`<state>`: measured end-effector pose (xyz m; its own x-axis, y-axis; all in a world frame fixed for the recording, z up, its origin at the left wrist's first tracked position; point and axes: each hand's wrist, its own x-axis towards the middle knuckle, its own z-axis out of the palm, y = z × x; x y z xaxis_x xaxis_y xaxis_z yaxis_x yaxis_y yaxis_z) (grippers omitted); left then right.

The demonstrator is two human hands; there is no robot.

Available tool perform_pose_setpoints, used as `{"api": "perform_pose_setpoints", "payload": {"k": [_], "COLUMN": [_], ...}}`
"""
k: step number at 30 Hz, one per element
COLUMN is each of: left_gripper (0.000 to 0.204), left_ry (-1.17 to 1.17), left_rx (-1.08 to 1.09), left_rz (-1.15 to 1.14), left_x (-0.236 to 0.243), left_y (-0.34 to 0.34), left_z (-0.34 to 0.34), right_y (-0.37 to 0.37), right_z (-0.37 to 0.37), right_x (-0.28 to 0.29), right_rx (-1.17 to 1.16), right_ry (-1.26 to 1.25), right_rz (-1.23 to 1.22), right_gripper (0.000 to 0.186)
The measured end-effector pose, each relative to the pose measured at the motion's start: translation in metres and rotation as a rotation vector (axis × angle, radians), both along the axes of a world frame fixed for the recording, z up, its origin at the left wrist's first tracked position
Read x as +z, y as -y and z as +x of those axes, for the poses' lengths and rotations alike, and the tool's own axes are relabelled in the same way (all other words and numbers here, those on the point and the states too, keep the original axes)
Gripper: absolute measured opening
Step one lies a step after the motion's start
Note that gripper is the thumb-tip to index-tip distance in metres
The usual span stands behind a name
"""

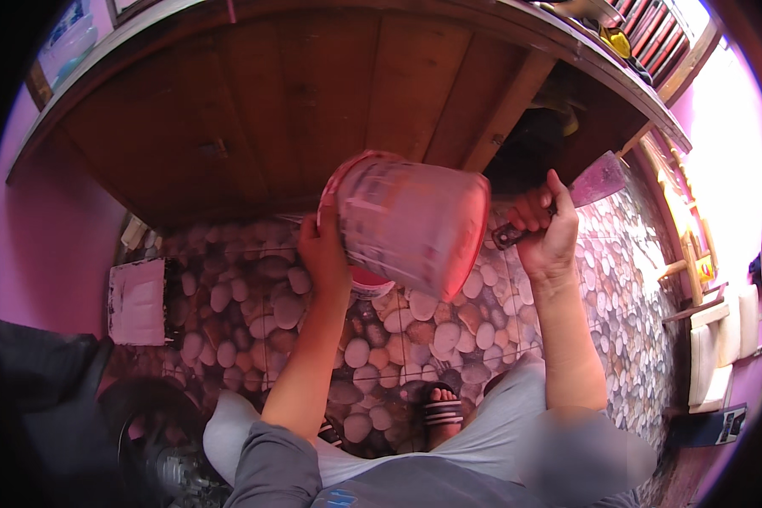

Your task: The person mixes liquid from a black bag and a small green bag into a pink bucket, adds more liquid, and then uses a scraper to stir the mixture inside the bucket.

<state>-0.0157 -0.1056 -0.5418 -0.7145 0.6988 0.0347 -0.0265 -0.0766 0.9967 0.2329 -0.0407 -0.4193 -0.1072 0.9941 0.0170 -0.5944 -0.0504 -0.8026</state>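
A pale pink-tinted paint bucket (pixel 411 224) hangs tipped on its side in front of me, slightly blurred, with a red edge at its right end. My left hand (pixel 322 251) is closed on the bucket's left end. My right hand (pixel 546 227) grips the dark handle of a scraper (pixel 599 180), whose wide blade is coated pink and points up to the right, apart from the bucket. Beneath the raised bucket, a white tub (pixel 372 289) with pink inside stands on the floor, mostly hidden by the bucket and my left arm.
A dark wooden cabinet (pixel 271 102) spans the far side, with an open compartment (pixel 538 140) at its right. A paint-marked white panel (pixel 137 302) lies at left, near a black wheel (pixel 157 432). Wooden furniture (pixel 694 254) lines the right. The floor (pixel 381 347) has a pebble pattern.
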Motion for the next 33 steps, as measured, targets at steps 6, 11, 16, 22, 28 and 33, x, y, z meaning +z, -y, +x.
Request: {"api": "perform_pose_setpoints", "payload": {"k": [6, 11, 16, 22, 28, 33], "left_gripper": [0.047, 0.051, 0.055, 0.069, 0.071, 0.064], "left_ry": [0.910, 1.047, 1.104, 0.707, 0.269, 0.053], "left_rx": [-0.103, -0.413, -0.365, -0.335, -0.559, -0.727], "left_rz": [0.348, 0.446, 0.116, -0.400, -0.693, -0.449], "left_x": [-0.059, -0.075, -0.084, -0.248, -0.309, -0.280], "left_y": [-0.010, -0.009, 0.014, 0.038, 0.048, 0.039], "left_z": [-0.025, 0.014, 0.118, 0.185, 0.169, 0.166], "right_y": [0.013, -0.009, 0.001, 0.026, 0.021, 0.012], "right_z": [-0.041, 0.000, 0.060, 0.125, 0.114, 0.110], "right_x": [0.005, 0.000, -0.065, -0.191, -0.271, -0.297], "right_rx": [-0.073, -0.216, -0.202, -0.334, -0.303, -0.344], "right_ry": [0.222, 0.723, 0.642, 0.930, 1.020, 0.757], "right_rz": [0.014, 0.188, 0.042, -0.174, -0.153, -0.092], "right_gripper": [0.040, 0.032, 0.033, 0.035, 0.036, 0.039]}}
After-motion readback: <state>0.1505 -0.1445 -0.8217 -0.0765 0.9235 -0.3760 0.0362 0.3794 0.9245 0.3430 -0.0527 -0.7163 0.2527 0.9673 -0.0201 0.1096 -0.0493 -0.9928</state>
